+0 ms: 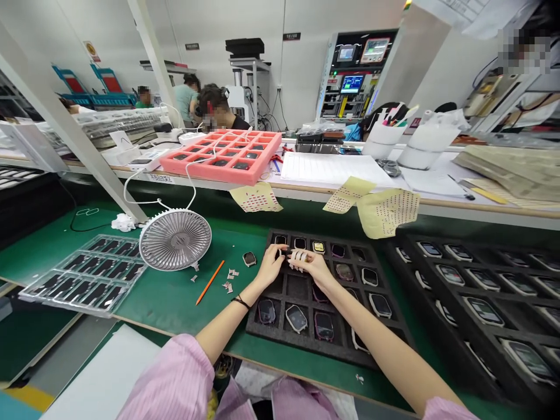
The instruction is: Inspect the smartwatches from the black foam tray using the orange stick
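Both left hand (pixel 271 263) and right hand (pixel 311 267) pinching a dark watch (pixel 289 252), long axis crosswise, above black foam tray (pixel 297 287)

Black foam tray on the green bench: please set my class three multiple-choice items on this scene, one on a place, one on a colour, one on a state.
1. Where does the desk fan stand relative to the black foam tray?
A. To its left
B. Inside it
C. On top of it

2. What colour is the far foam tray?
A. Blue
B. Black
C. Pink

3. What is on the fingers of the right hand?
A. Black gloves
B. White wrappings
C. Nothing

Answers:
1. A, the fan stands beyond the tray's left edge.
2. C, its foam plainly shows pink.
3. B, white bands show around the fingers.
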A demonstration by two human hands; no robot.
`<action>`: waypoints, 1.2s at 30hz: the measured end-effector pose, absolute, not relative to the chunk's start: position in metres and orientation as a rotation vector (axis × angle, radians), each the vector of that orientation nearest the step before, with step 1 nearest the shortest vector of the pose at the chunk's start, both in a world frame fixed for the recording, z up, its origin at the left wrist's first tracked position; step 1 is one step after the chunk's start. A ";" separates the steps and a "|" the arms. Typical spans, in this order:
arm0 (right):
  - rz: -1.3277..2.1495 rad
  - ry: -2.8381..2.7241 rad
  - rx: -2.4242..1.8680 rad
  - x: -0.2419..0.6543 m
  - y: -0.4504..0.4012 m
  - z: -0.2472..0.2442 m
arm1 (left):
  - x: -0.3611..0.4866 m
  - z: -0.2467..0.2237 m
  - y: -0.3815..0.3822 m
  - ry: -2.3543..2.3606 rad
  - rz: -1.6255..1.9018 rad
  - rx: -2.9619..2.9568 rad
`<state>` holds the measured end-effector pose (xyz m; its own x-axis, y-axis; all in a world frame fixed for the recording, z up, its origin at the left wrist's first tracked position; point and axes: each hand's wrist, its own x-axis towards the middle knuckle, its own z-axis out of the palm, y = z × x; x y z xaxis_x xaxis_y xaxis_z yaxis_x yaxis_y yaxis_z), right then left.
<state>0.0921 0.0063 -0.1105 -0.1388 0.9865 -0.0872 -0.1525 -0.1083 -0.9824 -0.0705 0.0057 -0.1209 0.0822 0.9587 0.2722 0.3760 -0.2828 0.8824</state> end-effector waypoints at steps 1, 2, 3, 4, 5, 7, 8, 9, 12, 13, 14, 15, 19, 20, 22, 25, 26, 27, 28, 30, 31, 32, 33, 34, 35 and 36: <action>1.448 -1.130 -1.094 0.092 0.007 -0.112 | -0.071 -0.122 0.006 1.323 1.184 1.739; 1.445 -1.127 -1.095 0.092 0.008 -0.113 | -0.071 -0.123 0.007 1.321 1.183 1.741; 1.443 -1.125 -1.096 0.091 0.009 -0.114 | -0.071 -0.124 0.008 1.318 1.182 1.743; 1.441 -1.124 -1.097 0.091 0.009 -0.115 | -0.072 -0.125 0.009 1.315 1.183 1.744; 1.439 -1.124 -1.098 0.091 0.010 -0.116 | -0.072 -0.126 0.009 1.312 1.184 1.745; 1.439 -1.128 -1.100 0.092 0.011 -0.118 | -0.072 -0.127 0.010 1.307 1.188 1.747; 1.440 -1.131 -1.101 0.092 0.011 -0.119 | -0.073 -0.128 0.010 1.304 1.190 1.748; 1.440 -1.133 -1.103 0.093 0.011 -0.119 | -0.073 -0.128 0.010 1.302 1.192 1.749; 1.440 -1.136 -1.108 0.094 0.011 -0.121 | -0.073 -0.129 0.010 1.297 1.196 1.749; 1.439 -1.137 -1.109 0.094 0.012 -0.121 | -0.073 -0.129 0.010 1.297 1.198 1.748; 1.438 -1.138 -1.110 0.094 0.012 -0.122 | -0.073 -0.129 0.010 1.297 1.199 1.748; 1.436 -1.139 -1.110 0.094 0.012 -0.122 | -0.073 -0.129 0.010 1.298 1.201 1.748; 1.433 -1.143 -1.108 0.094 0.013 -0.124 | -0.072 -0.131 0.010 1.302 1.212 1.748; 1.432 -1.144 -1.108 0.094 0.013 -0.125 | -0.072 -0.131 0.010 1.303 1.215 1.748; 1.430 -1.146 -1.107 0.094 0.013 -0.125 | -0.072 -0.131 0.010 1.305 1.217 1.750; 1.428 -1.151 -1.106 0.094 0.013 -0.125 | -0.072 -0.132 0.011 1.305 1.216 1.756; 1.428 -1.153 -1.105 0.094 0.013 -0.125 | -0.072 -0.131 0.011 1.305 1.215 1.758; 1.429 -1.154 -1.105 0.094 0.013 -0.124 | -0.072 -0.131 0.011 1.306 1.214 1.761; 1.429 -1.155 -1.105 0.094 0.013 -0.124 | -0.073 -0.131 0.011 1.306 1.213 1.763; 1.431 -1.160 -1.107 0.094 0.012 -0.123 | -0.073 -0.131 0.011 1.307 1.210 1.768; 1.433 -1.164 -1.108 0.094 0.012 -0.122 | -0.073 -0.131 0.011 1.307 1.208 1.769; 1.434 -1.167 -1.110 0.094 0.012 -0.121 | -0.073 -0.131 0.011 1.307 1.206 1.771; 1.436 -1.171 -1.111 0.094 0.012 -0.121 | -0.073 -0.131 0.011 1.307 1.204 1.772; 1.436 -1.174 -1.112 0.094 0.012 -0.120 | -0.073 -0.131 0.011 1.307 1.203 1.773; 1.435 -1.177 -1.113 0.094 0.012 -0.120 | -0.073 -0.131 0.011 1.308 1.201 1.774; 1.434 -1.180 -1.114 0.094 0.012 -0.120 | -0.073 -0.131 0.011 1.308 1.200 1.774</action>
